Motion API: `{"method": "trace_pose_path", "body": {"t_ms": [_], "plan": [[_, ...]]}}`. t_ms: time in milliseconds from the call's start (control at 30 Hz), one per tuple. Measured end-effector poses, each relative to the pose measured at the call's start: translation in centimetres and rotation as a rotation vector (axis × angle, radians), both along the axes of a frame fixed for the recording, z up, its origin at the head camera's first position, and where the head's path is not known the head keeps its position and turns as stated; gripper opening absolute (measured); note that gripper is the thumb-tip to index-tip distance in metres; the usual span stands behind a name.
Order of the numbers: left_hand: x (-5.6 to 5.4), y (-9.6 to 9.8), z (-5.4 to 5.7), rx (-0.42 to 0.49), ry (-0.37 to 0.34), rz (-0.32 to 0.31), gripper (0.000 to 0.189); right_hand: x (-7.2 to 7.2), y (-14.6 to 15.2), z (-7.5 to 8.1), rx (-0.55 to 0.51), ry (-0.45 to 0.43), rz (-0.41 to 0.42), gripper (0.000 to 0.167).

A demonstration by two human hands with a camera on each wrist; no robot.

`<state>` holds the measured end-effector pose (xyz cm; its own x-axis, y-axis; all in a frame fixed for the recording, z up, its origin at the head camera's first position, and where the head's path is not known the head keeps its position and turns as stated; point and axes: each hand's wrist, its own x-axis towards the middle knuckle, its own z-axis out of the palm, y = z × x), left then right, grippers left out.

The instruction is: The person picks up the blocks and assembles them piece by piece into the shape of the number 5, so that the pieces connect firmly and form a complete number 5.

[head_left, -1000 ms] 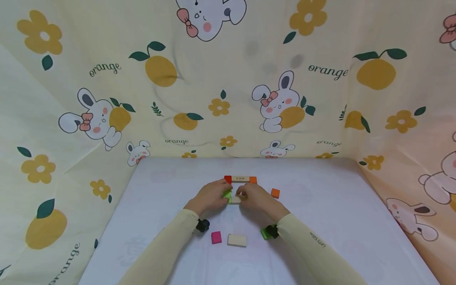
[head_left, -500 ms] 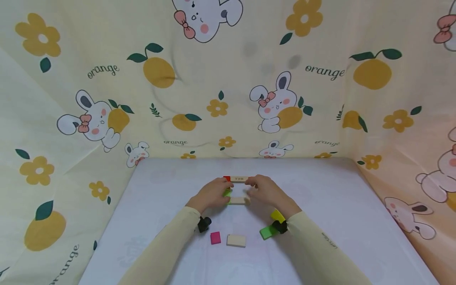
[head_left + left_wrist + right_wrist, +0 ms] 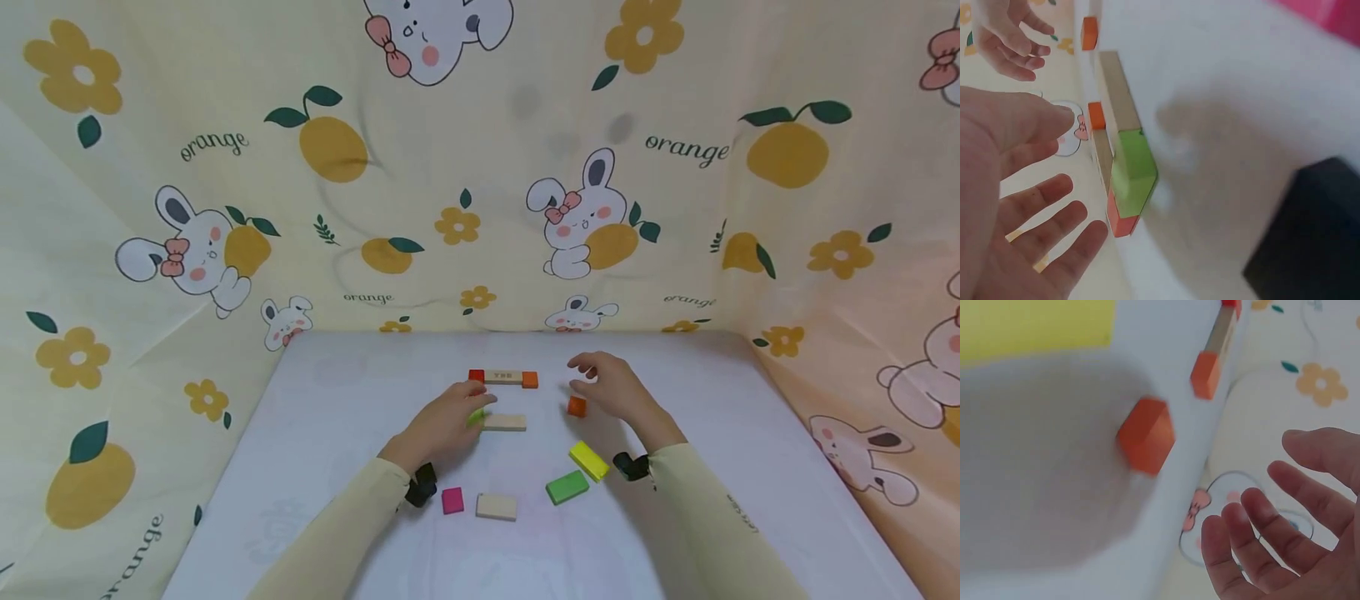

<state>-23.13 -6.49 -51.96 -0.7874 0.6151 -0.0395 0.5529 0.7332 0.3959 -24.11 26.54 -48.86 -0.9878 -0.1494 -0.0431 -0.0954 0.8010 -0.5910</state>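
Observation:
My left hand point(image 3: 447, 419) hovers over the left side of a block outline, fingers apart and holding nothing. Beneath it lies a light green block point(image 3: 1134, 172), between a red block point(image 3: 476, 376) at the back and a plain wooden block point(image 3: 506, 422) in front. The back row continues with a lettered wooden block point(image 3: 503, 377) and an orange block point(image 3: 530, 380) at its right end. Over to the right, my right hand point(image 3: 617, 387) is raised with loosely bent fingers, holding nothing. Just below its fingers sits a loose orange cube point(image 3: 1147, 435).
Nearer the front lie a yellow block point(image 3: 588, 461), a green block point(image 3: 567, 487), a wooden block point(image 3: 497, 507) and a pink block point(image 3: 453, 501) on the white table point(image 3: 360, 375). A printed cloth point(image 3: 495, 167) rises behind the table.
My right hand has left the block outline and moved right, to the loose orange cube. The left hand stays near the green block. The yellow and green blocks are now uncovered.

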Motion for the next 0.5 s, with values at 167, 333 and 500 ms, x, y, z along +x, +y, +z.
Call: {"method": "trace_pose_path", "body": {"t_ms": [167, 333, 500], "plan": [[1.4, -0.1, -0.4, -0.063, 0.071, -0.074, 0.052, 0.1, 1.5, -0.3, 0.008, -0.005, -0.021, 0.038], [2.4, 0.3, -0.9, -0.124, 0.103, -0.131, 0.054, -0.1, 2.1, -1.1, 0.013, -0.047, -0.029, 0.037], [2.8, 0.4, -1.4, -0.158, 0.116, -0.157, 0.056, 0.0, 1.6, -2.4, 0.015, -0.136, -0.038, 0.035]]}}
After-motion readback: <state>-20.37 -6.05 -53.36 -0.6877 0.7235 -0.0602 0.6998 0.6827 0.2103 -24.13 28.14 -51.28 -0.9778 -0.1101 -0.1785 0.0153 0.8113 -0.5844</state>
